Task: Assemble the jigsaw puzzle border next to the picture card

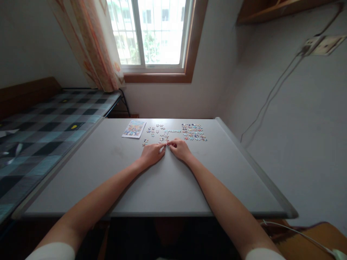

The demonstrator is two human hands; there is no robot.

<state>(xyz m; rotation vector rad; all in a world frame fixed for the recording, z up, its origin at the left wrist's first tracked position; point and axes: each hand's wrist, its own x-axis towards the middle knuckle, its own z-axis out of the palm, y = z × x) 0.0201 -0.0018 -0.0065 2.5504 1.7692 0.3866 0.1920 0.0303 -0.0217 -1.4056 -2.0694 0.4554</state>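
My left hand (153, 153) and my right hand (180, 148) meet over the far half of the grey table, fingertips almost touching. Between them is a small jigsaw puzzle piece (166, 143), pinched by the closed fingers of both hands and partly hidden by them. It lies at the lower end of a few joined pieces (164, 137). From the top of these, a thin row of linked pieces (172, 131) runs to the right. Loose pieces (153, 130) are scattered to the left, and a denser group of pieces (193, 132) lies right of the row.
A colourful picture card (134, 129) rests left of the pieces on the table (108, 180). A checked bed (54, 115) stands along the left, a curtained window (159, 32) behind. Cables (268, 97) hang from a wall socket (311, 46) at right.
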